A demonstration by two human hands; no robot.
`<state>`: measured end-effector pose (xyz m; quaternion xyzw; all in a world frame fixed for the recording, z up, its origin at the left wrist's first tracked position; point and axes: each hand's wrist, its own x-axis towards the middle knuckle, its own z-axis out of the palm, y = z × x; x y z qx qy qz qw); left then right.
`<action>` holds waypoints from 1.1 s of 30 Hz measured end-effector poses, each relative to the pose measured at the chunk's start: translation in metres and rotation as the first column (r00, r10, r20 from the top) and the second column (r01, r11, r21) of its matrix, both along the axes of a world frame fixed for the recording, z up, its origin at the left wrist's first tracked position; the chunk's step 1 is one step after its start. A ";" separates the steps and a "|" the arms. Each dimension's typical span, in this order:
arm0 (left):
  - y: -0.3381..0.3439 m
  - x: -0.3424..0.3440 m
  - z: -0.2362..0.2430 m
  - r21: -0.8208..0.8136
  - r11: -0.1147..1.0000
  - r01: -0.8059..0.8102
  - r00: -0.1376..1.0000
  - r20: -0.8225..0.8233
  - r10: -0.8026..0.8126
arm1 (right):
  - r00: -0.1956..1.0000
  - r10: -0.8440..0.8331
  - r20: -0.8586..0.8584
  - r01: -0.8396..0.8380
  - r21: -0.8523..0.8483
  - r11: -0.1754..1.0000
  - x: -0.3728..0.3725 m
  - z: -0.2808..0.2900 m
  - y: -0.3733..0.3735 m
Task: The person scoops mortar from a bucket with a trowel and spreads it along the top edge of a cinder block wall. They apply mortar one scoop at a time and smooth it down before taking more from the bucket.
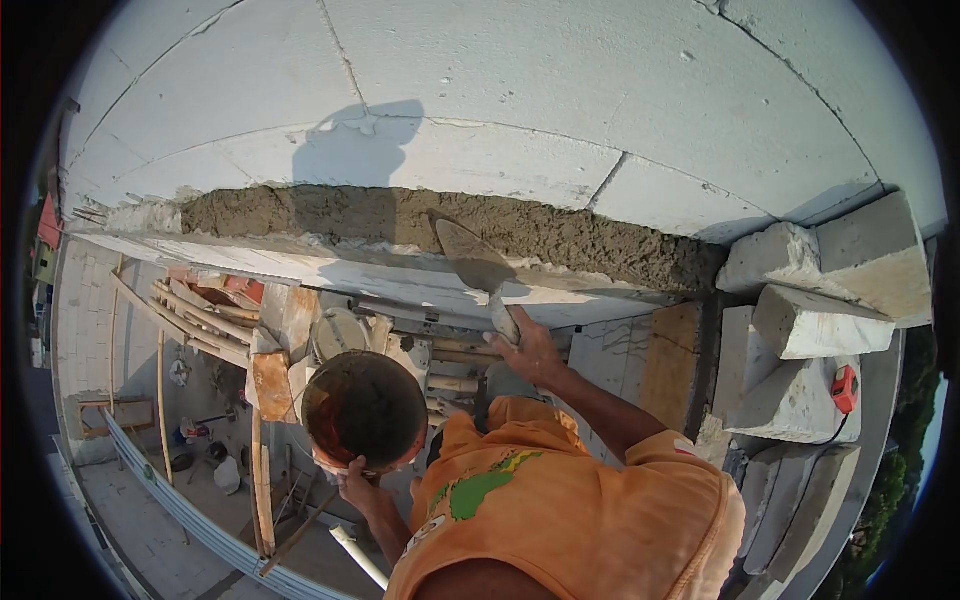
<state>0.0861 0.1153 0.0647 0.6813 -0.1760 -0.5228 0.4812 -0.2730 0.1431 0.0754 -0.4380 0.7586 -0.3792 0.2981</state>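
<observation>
My right hand (pixel 528 350) is closed round the handle of a pointed trowel (pixel 470 252), whose blade lies over the front edge of a long bed of wet grey mortar (pixel 600 240). That mortar runs along the top of a narrow ledge at the foot of a pale block wall (pixel 520 60). Lower and to the left, my left hand (pixel 362 488) grips the near rim of a round mortar bucket (pixel 364 410). Its inside is dark with mortar in shadow; how full it is I cannot tell. The left fingertips are partly hidden at the rim.
Loose pale blocks (pixel 825 322) are stacked at the right, with a red tape measure (pixel 845 388) on one. Wooden poles (pixel 200 325) and boards make scaffolding at the left. Far below lies a lower floor (pixel 170 510) with scattered things and a long metal sheet (pixel 200 515).
</observation>
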 end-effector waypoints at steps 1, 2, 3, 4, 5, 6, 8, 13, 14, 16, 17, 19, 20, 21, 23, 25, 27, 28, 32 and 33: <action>-0.008 -0.006 0.010 -0.007 1.000 0.018 1.000 0.007 -0.018 | 0.999 0.045 0.025 -0.044 -0.013 0.999 0.004 0.008 -0.002; -0.014 -0.006 0.008 -0.028 0.999 0.047 0.999 0.000 -0.047 | 0.990 0.138 -0.032 -0.139 -0.032 0.990 0.002 0.018 -0.003; -0.022 -0.006 0.001 -0.051 0.996 0.076 0.997 -0.009 -0.076 | 0.969 0.226 -0.097 -0.232 -0.052 0.971 0.000 0.028 -0.007; -0.029 -0.014 0.001 -0.078 0.993 0.088 0.996 -0.013 -0.090 | 0.958 0.274 -0.083 -0.280 -0.077 0.957 -0.001 0.036 -0.012; -0.033 -0.021 0.002 -0.099 0.990 0.103 0.994 -0.019 -0.106 | 0.910 0.361 -0.202 -0.365 0.017 0.931 -0.001 0.041 -0.016; -0.034 -0.024 0.003 -0.137 0.983 0.120 0.993 0.013 -0.119 | 0.837 0.449 -0.315 -0.433 0.122 0.893 0.002 0.048 -0.021; -0.036 -0.036 0.008 -0.190 0.972 0.140 0.990 0.055 -0.132 | 0.744 0.574 -0.343 -0.526 0.228 0.819 0.010 0.063 -0.035; -0.032 -0.066 0.029 -0.276 0.946 0.172 0.979 0.158 -0.132 | 0.562 0.737 -0.374 -0.583 0.453 0.675 0.030 0.055 -0.072; -0.031 -0.071 0.034 -0.286 0.938 0.197 0.973 0.174 -0.151 | 0.548 0.724 -0.418 -0.583 0.430 0.689 0.032 0.046 -0.078; -0.027 -0.075 0.036 -0.298 0.930 0.214 0.968 0.195 -0.159 | 0.553 0.702 -0.450 -0.593 0.379 0.710 0.042 0.032 -0.088; -0.024 -0.077 0.033 -0.315 0.913 0.260 0.947 0.270 -0.177 | 0.547 0.706 -0.451 -0.602 0.374 0.705 0.049 0.026 -0.093; -0.023 -0.075 0.035 -0.325 0.895 0.305 0.920 0.345 -0.188 | 0.586 0.751 -0.305 -0.617 0.433 0.657 0.059 0.014 -0.101; -0.023 -0.074 0.042 -0.299 0.907 0.297 0.935 0.286 -0.211 | 0.583 0.753 -0.304 -0.621 0.432 0.655 0.061 0.008 -0.103; -0.024 -0.073 0.045 -0.273 0.917 0.291 0.946 0.225 -0.233 | 0.556 0.801 -0.223 -0.697 0.399 0.596 0.062 0.003 -0.104; -0.023 -0.058 0.037 -0.289 0.903 0.318 0.937 0.240 -0.254 | 0.506 0.849 -0.152 -0.781 0.336 0.526 0.068 0.006 -0.110; -0.020 -0.049 0.034 -0.299 0.889 0.347 0.928 0.248 -0.278 | 0.565 0.825 -0.032 -0.791 0.264 0.552 0.074 0.009 -0.109; -0.020 -0.045 0.037 -0.302 0.890 0.340 0.935 0.211 -0.286 | 0.523 0.851 0.041 -0.836 0.219 0.503 0.081 0.003 -0.110; -0.019 -0.043 0.037 -0.298 0.894 0.334 0.936 0.214 -0.278 | 0.481 0.868 0.123 -0.871 0.176 0.458 0.086 0.000 -0.107; -0.016 -0.044 0.043 -0.295 0.917 0.269 0.963 0.110 -0.247 | 0.449 0.860 0.244 -0.893 0.145 0.425 0.096 0.009 -0.100; -0.015 -0.045 0.044 -0.313 0.916 0.252 0.967 0.109 -0.229 | 0.440 0.834 0.332 -0.898 0.184 0.400 0.093 0.018 -0.102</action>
